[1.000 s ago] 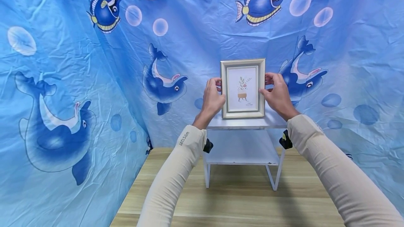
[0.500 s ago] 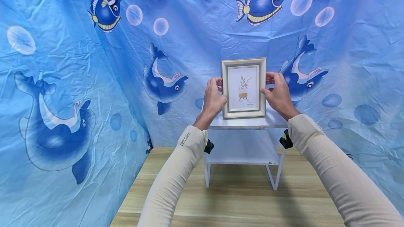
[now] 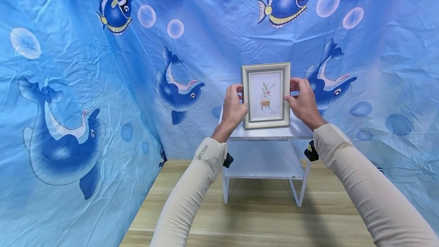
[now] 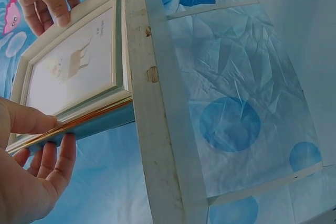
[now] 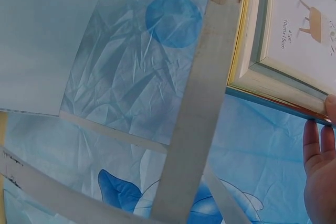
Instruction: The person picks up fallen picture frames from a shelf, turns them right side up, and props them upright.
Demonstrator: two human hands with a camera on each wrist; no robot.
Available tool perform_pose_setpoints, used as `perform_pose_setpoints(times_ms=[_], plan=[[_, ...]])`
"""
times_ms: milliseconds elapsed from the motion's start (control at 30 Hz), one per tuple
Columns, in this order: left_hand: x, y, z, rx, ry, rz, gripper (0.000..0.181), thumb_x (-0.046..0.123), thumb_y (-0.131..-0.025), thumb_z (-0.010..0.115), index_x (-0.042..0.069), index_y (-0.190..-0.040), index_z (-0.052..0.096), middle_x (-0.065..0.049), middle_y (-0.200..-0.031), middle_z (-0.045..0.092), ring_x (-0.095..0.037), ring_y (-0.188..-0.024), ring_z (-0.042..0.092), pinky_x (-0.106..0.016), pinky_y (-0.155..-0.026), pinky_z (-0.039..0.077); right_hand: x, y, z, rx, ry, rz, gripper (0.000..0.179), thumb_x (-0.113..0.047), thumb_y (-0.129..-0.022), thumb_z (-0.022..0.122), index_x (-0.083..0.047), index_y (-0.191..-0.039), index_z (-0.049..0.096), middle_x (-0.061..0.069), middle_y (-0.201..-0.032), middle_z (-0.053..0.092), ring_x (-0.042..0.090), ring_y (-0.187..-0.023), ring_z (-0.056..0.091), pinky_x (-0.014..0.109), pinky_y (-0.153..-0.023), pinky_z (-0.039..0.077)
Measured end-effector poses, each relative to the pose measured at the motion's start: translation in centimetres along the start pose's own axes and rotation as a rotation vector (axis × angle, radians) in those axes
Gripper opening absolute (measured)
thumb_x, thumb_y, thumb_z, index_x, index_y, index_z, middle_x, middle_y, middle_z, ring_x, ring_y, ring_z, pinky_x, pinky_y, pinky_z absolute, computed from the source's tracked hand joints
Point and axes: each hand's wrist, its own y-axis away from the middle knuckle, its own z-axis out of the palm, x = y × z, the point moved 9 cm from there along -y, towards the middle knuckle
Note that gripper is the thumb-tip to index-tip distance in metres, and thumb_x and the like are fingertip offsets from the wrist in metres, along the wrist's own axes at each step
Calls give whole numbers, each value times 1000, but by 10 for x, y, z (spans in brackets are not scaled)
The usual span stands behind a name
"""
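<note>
A cream picture frame [image 3: 286,113] stands upright on the white top of a small two-tier table [image 3: 264,134]. Behind its glass is a print of a plant in an orange pot on legs. My left hand [image 3: 234,106] pinches the frame's left edge, thumb at the front and fingers behind. Opposite it, my right hand [image 3: 303,100] grips the right edge in the same way. The left wrist view has both hands on the frame [image 4: 68,98], whose lower edge meets the tabletop. Only part of the right hand [image 5: 321,177] appears in the right wrist view.
The table's lower shelf [image 3: 264,159] and white metal legs [image 3: 300,191] stand on a wood-grain surface [image 3: 192,205]. A blue curtain [image 3: 219,41] printed with fish and dolphins hangs behind and to the left and right. A dark wrist device [image 3: 311,151] sits under the right cuff.
In the head view the frame and both hands sit very slightly further right, and the whole scene shifts a little the same way. Both hands keep their hold on the picture frame.
</note>
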Motion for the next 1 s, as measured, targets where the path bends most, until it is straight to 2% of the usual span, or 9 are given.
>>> perform_pose_setpoints(times_ms=[133,367,533,733,900,1000], plan=[[0,0,0,-3,8,5,51,-9,-86,63,4,-133,48,-13,-130,56,-24,-104,61,-32,-81,53,0,-1,0,4,2,-6,53,12,-90,61,7,-139,42,24,-130,45,37,-118,51,53,-98,49],[-1,0,0,-14,37,11,50,-9,-86,62,5,-132,47,-13,-126,62,-24,-104,62,-34,-83,54,-1,-1,-1,13,10,-14,52,11,-89,62,7,-138,43,25,-129,46,38,-118,52,53,-97,50],[-3,0,1,-17,55,2,50,-9,-87,62,5,-133,47,-13,-125,61,-23,-103,61,-34,-83,54,-7,-3,-6,57,41,-20,48,-1,-94,63,7,-137,44,25,-128,47,37,-117,51,51,-98,48],[-4,0,1,-20,70,18,51,-9,-86,62,5,-133,47,-13,-125,61,-23,-103,61,-33,-83,53,-39,-11,-18,196,137,-139,44,-18,-96,62,5,-133,53,24,-126,49,37,-119,46,51,-101,38],[-5,0,1,-28,73,28,53,-10,-85,62,4,-133,47,-13,-125,61,-23,-103,61,-33,-83,52,-74,-18,-8,201,293,-288,40,-20,-96,63,3,-128,60,24,-127,51,40,-120,46,53,-100,37],[-5,0,1,-35,69,38,53,-9,-85,63,4,-133,46,-12,-125,61,-22,-103,61,-32,-84,52,-92,-22,3,178,362,-369,37,-21,-96,63,0,-126,64,24,-131,53,40,-126,46,53,-104,37]])
